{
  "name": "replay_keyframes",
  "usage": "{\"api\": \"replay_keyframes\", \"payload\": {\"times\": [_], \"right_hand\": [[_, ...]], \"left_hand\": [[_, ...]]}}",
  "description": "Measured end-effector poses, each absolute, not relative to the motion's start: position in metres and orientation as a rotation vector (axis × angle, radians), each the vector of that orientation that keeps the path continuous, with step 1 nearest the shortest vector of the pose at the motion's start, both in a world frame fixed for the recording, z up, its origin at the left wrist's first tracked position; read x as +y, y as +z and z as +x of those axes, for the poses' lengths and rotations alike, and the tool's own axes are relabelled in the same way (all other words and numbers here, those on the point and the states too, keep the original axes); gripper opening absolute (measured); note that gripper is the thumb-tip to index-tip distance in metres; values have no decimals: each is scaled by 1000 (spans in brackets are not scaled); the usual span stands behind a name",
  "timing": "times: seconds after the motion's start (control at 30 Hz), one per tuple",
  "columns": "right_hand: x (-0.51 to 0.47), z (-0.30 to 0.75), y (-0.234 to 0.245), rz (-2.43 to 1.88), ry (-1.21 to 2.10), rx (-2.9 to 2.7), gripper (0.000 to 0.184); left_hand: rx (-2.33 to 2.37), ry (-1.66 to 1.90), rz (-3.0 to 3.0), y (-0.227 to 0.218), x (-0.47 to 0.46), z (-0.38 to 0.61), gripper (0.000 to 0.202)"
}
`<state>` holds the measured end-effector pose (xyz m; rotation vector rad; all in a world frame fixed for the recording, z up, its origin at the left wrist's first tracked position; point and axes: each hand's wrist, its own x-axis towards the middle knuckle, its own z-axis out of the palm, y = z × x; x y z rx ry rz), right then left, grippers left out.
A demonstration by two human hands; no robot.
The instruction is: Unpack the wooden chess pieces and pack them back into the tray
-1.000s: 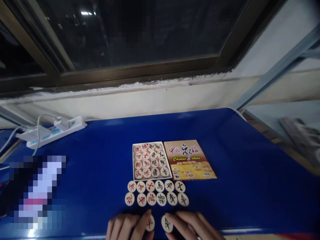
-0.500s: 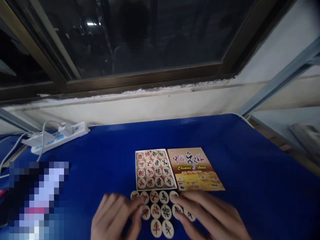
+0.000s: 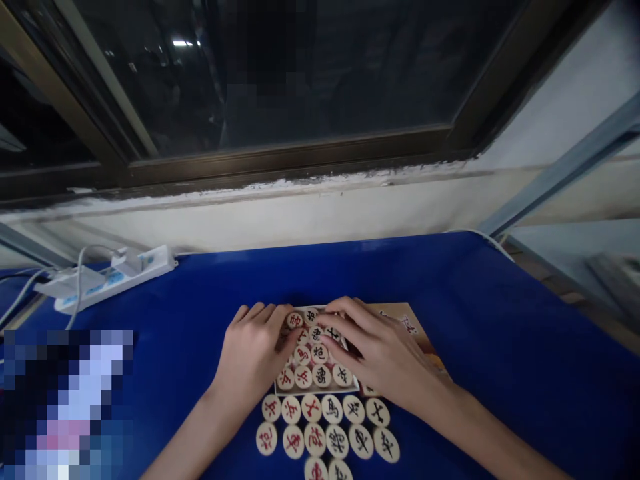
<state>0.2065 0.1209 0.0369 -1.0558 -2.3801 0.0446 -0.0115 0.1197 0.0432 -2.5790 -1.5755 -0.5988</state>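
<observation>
A shallow white box (image 3: 320,392) holds rows of round wooden Chinese chess pieces with red and black characters. My left hand (image 3: 257,340) reaches over the box's left side, its fingers curled and the thumb bent in at a red Chinese chess piece that is mostly hidden. From the right, my right hand (image 3: 375,337) has its thumb and fingers around a black Chinese chess piece (image 3: 333,333) in the upper right of the box. More loose pieces lie in rows in front of the box, among them a black piece (image 3: 332,409) and a red piece (image 3: 267,439).
The brown box lid (image 3: 400,313) lies right of the box, partly under my right forearm. A white power strip (image 3: 115,277) with cables sits at the back left of the blue table (image 3: 225,273). A blurred-out object (image 3: 85,400) is at the left. A window and wall stand behind.
Both hands have moved away from the loose rows to the box beyond. A red piece now lies at the left of the second row, and black pieces sit at both rows' right ends.
</observation>
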Motion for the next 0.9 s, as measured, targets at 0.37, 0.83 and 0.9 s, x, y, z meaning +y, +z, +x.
{"api": "replay_keyframes", "payload": {"times": [0.37,0.83,0.9], "right_hand": [[128,205,30,-1050,144,-2322,20],[125,202,31,-994,156,-2341,26],[123,202,32,-913,75,-2411,26]], "left_hand": [[-1636,-581,-2617,41,121,-14,14],[-1620,-581,-2736,44,121,-18,23],[-1614,-600,-2759,41,121,-18,24]]}}
